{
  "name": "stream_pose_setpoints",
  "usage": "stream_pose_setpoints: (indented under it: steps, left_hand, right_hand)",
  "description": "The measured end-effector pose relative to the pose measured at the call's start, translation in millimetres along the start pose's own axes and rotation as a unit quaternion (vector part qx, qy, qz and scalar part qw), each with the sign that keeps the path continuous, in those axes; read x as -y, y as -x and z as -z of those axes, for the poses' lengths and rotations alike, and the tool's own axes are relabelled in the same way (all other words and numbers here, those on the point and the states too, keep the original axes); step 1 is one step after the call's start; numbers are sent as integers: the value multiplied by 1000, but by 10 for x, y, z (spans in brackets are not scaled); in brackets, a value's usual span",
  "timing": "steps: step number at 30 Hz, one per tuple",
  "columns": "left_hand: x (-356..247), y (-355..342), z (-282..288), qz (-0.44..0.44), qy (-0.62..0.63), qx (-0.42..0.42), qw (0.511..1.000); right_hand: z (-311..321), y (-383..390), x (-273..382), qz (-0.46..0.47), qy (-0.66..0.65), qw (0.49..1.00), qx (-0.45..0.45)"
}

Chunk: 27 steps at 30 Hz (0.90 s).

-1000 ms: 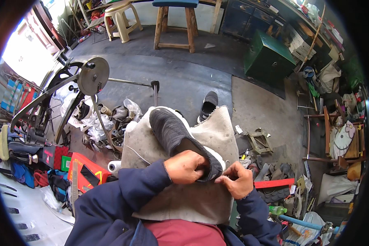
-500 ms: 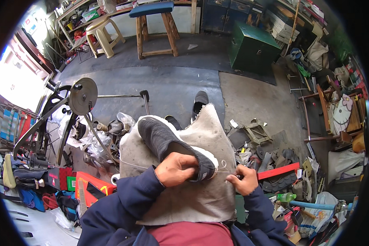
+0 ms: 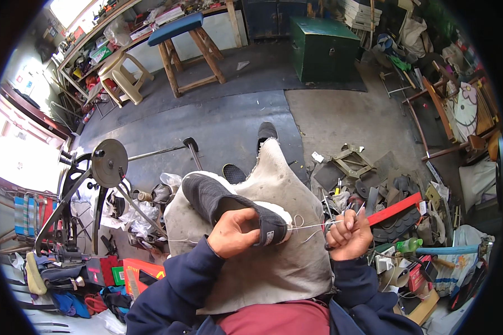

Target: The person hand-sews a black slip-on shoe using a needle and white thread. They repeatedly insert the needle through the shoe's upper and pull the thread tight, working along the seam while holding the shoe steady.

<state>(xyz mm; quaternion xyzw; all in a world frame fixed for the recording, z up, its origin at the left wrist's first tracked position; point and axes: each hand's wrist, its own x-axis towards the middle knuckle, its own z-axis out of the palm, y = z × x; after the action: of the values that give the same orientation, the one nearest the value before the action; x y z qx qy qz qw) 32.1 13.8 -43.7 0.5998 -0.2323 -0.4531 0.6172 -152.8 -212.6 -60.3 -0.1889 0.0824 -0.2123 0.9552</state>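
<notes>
A dark knit slip-on shoe (image 3: pixel 209 192) with a white sole lies on a stained beige cloth (image 3: pixel 279 279) over my lap. My left hand (image 3: pixel 231 234) grips the shoe's heel end, fingers inside the opening. Off to the heel's right, my right hand (image 3: pixel 349 239) has its fingers curled on a white thread (image 3: pixel 309 226), stretched from the heel, with a thin metal tool (image 3: pixel 360 209) among the fingers. A loose loop of thread stands by the heel. Beyond the cloth are two dark shoes (image 3: pixel 267 129).
An iron hand-wheel machine (image 3: pixel 109 162) stands left among plastic bags and scrap. Ahead are a cream stool (image 3: pixel 126 75), a wooden stool (image 3: pixel 184 78) and a green metal box (image 3: pixel 325 53). Rubber scraps, a red bar (image 3: pixel 394 209) and wooden chairs (image 3: pixel 450 111) crowd the right.
My right hand has moved right and up from the heel, drawing the thread taut and lifting the thin tool. The shoe and my left hand shifted slightly. The view has tilted.
</notes>
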Motion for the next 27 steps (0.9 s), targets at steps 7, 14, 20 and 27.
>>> stream_pose_setpoints:
  steps: [7, 14, 20, 27]
  left_hand:
    - [-115, 35, -25, -19, -166, -8, 986]
    - [-232, 171, -51, -185, -481, -71, 854]
    - [-656, 759, 305, -102, -582, -326, 738]
    - [-824, 892, 176, -145, -204, -243, 937]
  right_hand:
    - [-159, -43, -365, 101, 681, 724, 44]
    - [-283, -128, -475, 131, 716, 685, 33]
    - [-201, -96, -487, 138, 712, 687, 29]
    - [-220, -85, -453, 98, 671, 735, 26]
